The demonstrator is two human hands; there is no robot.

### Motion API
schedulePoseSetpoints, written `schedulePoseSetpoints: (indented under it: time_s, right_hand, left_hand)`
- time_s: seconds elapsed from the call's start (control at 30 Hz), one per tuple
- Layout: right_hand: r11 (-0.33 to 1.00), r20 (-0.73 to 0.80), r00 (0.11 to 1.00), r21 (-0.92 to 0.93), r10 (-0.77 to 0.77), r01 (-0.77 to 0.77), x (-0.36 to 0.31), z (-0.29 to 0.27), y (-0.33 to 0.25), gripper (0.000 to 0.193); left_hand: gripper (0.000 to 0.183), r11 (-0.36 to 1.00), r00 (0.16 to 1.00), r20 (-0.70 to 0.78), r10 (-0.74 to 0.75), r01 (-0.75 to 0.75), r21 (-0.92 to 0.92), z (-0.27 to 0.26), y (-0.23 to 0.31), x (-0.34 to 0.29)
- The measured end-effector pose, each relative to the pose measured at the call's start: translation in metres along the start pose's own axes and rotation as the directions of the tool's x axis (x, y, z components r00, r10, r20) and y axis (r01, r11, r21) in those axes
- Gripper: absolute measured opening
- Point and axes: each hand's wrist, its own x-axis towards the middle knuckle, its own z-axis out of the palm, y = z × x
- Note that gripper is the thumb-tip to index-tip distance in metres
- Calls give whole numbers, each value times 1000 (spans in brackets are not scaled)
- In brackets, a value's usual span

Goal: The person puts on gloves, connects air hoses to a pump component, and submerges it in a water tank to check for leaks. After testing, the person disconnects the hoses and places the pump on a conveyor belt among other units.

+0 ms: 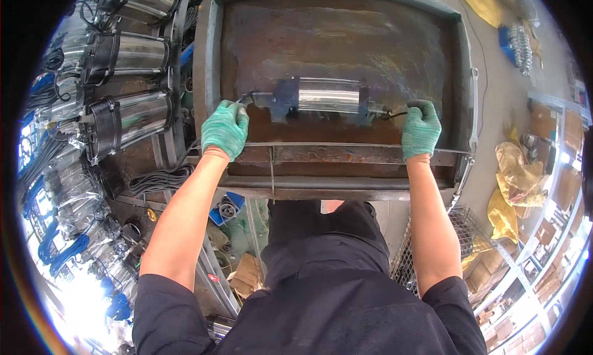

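Head view, looking down. Metal tray (pixel 290 46) in front of the person, raised walls, brown streaky floor; whether liquid covers it, can't tell. The thing being handled, a silver cylinder (pixel 328 100) with dark ends, is inside the tray, crosswise, about midway between the hands and nearer the person's side than the far wall.

Left hand (pixel 224 129), green glove: at the near left corner, fingers curled in by the thin dark piece (pixel 262 98) off the cylinder's left end. Whether they close on it — hidden, can't say. Right hand (pixel 422 131), same glove: fingers bent, beside a brassy fitting (pixel 388 113) at the cylinder's right end. A dark strand seems to run from there to the fingertips; the grip itself can't be made out. Neither palm touches the cylinder body.

On handling, my judgement: work both ends evenly so the cylinder lies level; keep side pull off the small end fittings, likely the weak points. Bare forearms pass over the crossbar (pixel 346 154) — mind its edge. Long wrench (pixel 474 108) lies along the right rim, close to the right hand; a wide elbow or wrist swing could knock it.
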Motion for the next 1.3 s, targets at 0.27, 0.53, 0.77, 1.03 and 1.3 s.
schedulePoseSetpoints:
  time_s: [0.27,0.53,0.77,1.03,1.3]
  right_hand:
    - [997,2,998,40,58,-58,-1,-1,-2,14]
    - [1000,-6,1000,-15,-10,10,1,-1,2,14]
    - [999,-7,1000,-39,3,-3,0,1,4,14]
    - [999,-8,1000,-46,18,-18,0,-1,5,14]
    - [995,16,995,-15,103,-103,0,-3,-1,14]
  left_hand:
    - [27,999,999,24,-22,21,48,0,4,1]
    - [26,997,999,37,-34,31,67,0,3,2]
    - [28,998,998,48,-46,44,53,-1,4,1]
    - [29,998,999,33,-42,40,54,-2,5,2]
    - [28,997,996,68,-54,50,60,-5,9,3]
